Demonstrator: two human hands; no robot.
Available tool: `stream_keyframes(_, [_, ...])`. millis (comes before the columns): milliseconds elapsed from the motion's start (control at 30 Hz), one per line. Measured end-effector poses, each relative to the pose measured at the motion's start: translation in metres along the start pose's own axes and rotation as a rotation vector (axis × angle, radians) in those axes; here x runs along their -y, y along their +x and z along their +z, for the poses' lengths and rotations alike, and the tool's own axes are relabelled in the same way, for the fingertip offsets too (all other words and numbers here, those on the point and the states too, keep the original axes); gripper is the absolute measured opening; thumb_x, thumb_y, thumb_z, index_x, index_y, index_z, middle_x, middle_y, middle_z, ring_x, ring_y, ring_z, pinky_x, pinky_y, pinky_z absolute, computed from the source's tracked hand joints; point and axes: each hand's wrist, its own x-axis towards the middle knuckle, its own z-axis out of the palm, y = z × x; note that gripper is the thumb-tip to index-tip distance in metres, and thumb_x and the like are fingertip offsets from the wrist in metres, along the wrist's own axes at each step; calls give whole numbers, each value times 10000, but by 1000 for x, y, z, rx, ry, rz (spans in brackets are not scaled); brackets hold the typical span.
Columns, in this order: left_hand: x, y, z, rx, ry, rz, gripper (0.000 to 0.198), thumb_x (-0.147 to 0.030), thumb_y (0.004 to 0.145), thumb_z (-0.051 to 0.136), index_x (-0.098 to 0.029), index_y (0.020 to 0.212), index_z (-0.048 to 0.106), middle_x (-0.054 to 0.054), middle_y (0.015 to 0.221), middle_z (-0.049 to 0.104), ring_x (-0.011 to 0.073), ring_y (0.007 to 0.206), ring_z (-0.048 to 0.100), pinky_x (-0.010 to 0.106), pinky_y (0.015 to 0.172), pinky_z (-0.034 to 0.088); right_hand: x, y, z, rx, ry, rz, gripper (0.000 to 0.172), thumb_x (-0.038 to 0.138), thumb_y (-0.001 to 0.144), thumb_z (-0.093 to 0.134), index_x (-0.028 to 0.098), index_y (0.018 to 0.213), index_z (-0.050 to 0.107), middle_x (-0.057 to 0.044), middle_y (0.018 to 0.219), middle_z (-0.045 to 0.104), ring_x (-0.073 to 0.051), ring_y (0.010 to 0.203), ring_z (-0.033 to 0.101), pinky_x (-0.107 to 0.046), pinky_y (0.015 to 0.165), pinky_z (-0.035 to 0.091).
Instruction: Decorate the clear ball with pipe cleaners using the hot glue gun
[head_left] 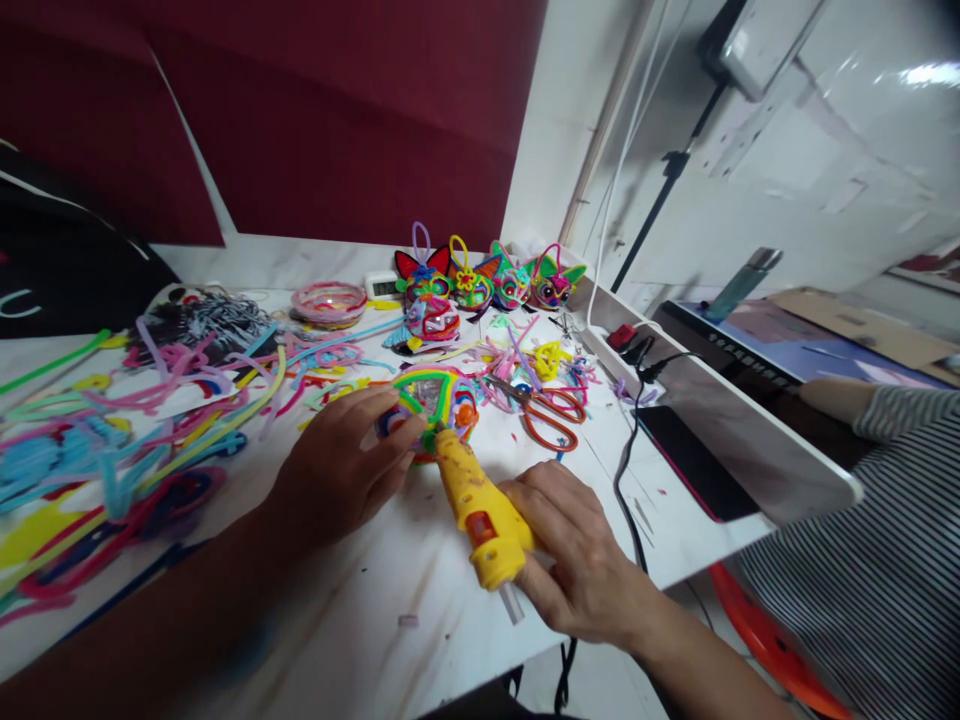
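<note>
My right hand point(577, 545) is wrapped round the handle of a yellow hot glue gun point(484, 505), with a clear glue stick point(511, 603) poking out of its back end. The gun's nozzle meets a colourful pipe-cleaner mask point(457, 395) in green, yellow, blue and orange. My left hand point(341, 455) pinches the mask's left side, and its fingers cover part of it. Orange-handled scissors point(551, 415) lie on the table just beyond the gun, to the right of the mask.
Loose pipe cleaners point(172, 400) spread over the table's left side. Several finished pipe-cleaner masks point(472, 285) stand at the back. A black phone point(697, 465) lies near the right edge, beside a black cord point(628, 470). A person in a striped shirt point(862, 560) sits at the right.
</note>
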Motion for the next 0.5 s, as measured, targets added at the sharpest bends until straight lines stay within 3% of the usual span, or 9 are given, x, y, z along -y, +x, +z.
stream_keyframes(500, [1,3,0,-25,-3,57,321,-149,873,542,-153,1194,557,171,1181,524,337,1140,555,521,932,532,-1,0,1,-9,-8,-26,305,293,963,439,65,1056,620,-102,826,588,-212,743,505,-362,669,409])
